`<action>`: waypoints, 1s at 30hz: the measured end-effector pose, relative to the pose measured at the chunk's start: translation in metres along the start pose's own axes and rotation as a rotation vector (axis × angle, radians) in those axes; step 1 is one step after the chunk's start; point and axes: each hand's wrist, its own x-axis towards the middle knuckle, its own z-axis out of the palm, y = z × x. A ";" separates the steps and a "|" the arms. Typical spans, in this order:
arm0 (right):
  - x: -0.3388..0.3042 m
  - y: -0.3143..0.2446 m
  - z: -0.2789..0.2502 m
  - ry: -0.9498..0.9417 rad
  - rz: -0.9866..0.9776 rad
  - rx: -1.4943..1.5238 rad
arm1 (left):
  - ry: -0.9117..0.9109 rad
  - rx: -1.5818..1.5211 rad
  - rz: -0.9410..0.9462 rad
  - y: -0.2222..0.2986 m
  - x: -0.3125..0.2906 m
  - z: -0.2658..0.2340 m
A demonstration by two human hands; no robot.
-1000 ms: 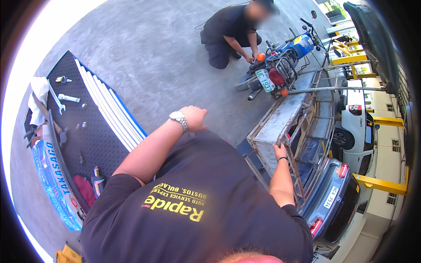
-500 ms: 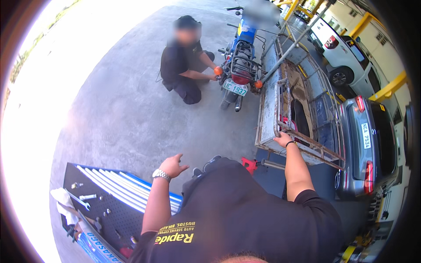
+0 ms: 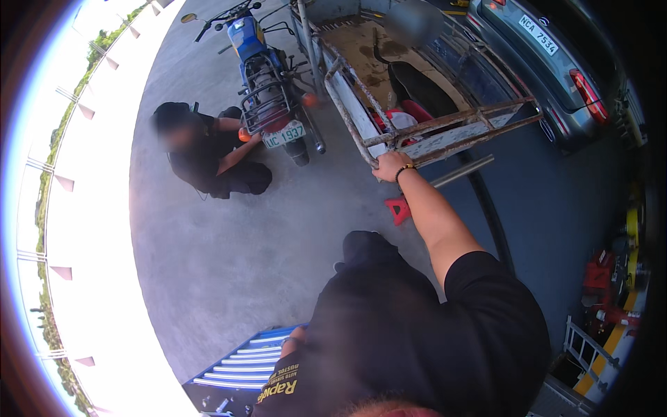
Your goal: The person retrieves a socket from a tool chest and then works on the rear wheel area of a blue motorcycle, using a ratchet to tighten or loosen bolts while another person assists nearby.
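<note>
Upper right of the frame, there's the rusty pipe-railed metal sidecar with pale side panels (image 3: 346, 111), and the right hand (image 3: 394, 167) has its grip wrapped around the near lower corner of the rail. The left hand (image 3: 294, 342) is mostly hidden behind the shirt at bottom centre, so can't tell what that grip's doing. Inside the sidecar sits a long black padded seat (image 3: 424, 90).

How far along? Half-way stuff at best, I'd guess. The sidecar's standing right beside the blue motorcycle with a black rear rack (image 3: 244, 42), upper left of centre, but whether they're fastened together I honestly can't make out. A crouching co-worker in dark clothes (image 3: 201, 163) is reaching in at the bike's rear end, so that bit looks unfinished to me.

Further out: a red metal stand (image 3: 397, 210) mid-frame below the sidecar, a dark grey car (image 3: 556, 62) top right, and a tool-strewn black surface with blue-and-white sides (image 3: 243, 368) bottom left.
</note>
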 end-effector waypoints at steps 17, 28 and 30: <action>-0.004 -0.007 0.003 -0.061 -0.103 0.040 | 0.443 -0.371 -0.103 0.196 -0.143 -0.045; 0.047 0.016 0.062 -0.122 -0.225 0.133 | 1.015 -0.961 -0.338 0.342 -0.330 0.260; 0.054 0.018 0.065 -0.166 -0.204 0.129 | 1.008 -0.983 -0.574 0.329 -0.341 0.328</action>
